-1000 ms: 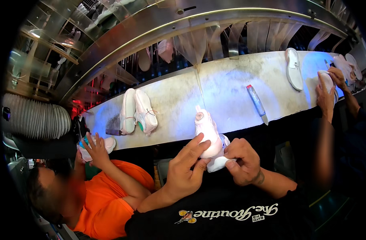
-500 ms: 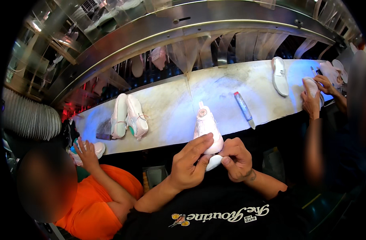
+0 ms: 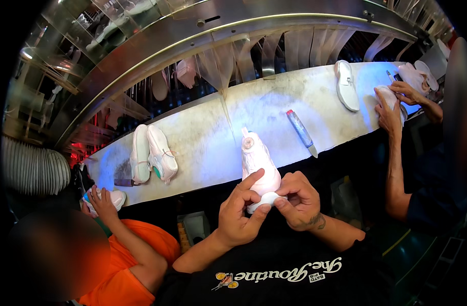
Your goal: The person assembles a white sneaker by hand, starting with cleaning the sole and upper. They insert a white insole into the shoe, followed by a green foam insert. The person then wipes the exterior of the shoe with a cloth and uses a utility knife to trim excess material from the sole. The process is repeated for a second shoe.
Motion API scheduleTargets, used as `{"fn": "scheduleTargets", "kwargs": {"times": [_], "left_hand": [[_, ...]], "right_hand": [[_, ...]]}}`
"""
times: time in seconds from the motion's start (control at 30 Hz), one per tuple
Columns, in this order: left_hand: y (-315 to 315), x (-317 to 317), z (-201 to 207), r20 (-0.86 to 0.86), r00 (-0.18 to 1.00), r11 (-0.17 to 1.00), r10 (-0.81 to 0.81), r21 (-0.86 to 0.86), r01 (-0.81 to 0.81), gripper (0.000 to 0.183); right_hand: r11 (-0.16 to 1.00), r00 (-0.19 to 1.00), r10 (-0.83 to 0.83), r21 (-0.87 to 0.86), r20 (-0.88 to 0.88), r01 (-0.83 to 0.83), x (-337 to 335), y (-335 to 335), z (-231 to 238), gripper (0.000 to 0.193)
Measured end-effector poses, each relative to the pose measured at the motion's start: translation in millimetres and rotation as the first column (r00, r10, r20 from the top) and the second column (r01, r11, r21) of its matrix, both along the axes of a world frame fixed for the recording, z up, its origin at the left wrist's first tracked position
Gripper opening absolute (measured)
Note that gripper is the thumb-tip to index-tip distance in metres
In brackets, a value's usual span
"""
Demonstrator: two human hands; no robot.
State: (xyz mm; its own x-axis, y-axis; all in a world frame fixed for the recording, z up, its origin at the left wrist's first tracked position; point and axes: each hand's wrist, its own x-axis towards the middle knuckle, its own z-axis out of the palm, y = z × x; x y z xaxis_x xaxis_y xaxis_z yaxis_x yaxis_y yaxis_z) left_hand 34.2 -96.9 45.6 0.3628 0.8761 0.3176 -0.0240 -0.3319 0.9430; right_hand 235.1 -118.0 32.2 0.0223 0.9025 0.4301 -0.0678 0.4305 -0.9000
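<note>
A white shoe upper (image 3: pixel 260 163) points toward me over the front edge of the worktable, its round eyelet-like end away from me. At its near end a white sole (image 3: pixel 264 201) lies against the upper. My left hand (image 3: pixel 238 211) is closed round the near left side, forefinger along the upper and thumb on the sole. From the right, my right hand (image 3: pixel 300 200) pinches the sole's edge between thumb and fingers. Both thumbs nearly meet on the sole. The underside of the shoe is hidden.
A blue-handled knife (image 3: pixel 300 131) lies right of the shoe on the pale worktable (image 3: pixel 203 145). A pair of white shoes (image 3: pixel 161 153) stands left, a single white shoe (image 3: pixel 347 86) at the far right. Co-workers' hands (image 3: pixel 389 115) hold shoes on both sides. Clear strips (image 3: pixel 274 51) hang behind.
My view has shifted slightly, so the table items sit lower left or higher left. My thumbs have moved closer together on the sole, which sits closer against the upper's near end.
</note>
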Motion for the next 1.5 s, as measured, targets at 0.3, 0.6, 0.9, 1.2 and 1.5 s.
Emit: {"fn": "scheduleTargets", "kwargs": {"times": [0.3, 0.6, 0.9, 1.2, 1.5], "left_hand": [[-3, -3, 6, 0.116, 0.992, 0.982, -0.051, -0.174, 0.071, 0.017], [-6, 2, 5, 0.150, 0.989, 0.980, -0.011, -0.192, 0.040, 0.019], [2, -1, -4, 0.120, 0.993, 0.995, 0.019, -0.099, -0.007, 0.028], [15, 6, 14, 0.366, 0.929, 0.957, 0.045, -0.281, 0.064, 0.041], [12, -10, 48, -0.162, 0.987, 0.993, 0.019, -0.114, -0.038, 0.057]], "right_hand": [[0.999, 0.994, 0.002, -0.033, 0.105, 0.002, -2, 5, 13, 0.016], [0.999, 0.995, -0.005, -0.043, 0.097, 0.009, -1, 5, 12, 0.016], [0.959, 0.980, -0.005, -0.280, -0.199, -0.052, -11, -4, 9, 0.032], [0.928, 0.990, -0.016, -0.367, 0.139, 0.067, 16, 17, 21, 0.041], [0.977, 0.851, 0.207, -0.058, 0.483, -0.204, 20, 32, 72, 0.045]]}}
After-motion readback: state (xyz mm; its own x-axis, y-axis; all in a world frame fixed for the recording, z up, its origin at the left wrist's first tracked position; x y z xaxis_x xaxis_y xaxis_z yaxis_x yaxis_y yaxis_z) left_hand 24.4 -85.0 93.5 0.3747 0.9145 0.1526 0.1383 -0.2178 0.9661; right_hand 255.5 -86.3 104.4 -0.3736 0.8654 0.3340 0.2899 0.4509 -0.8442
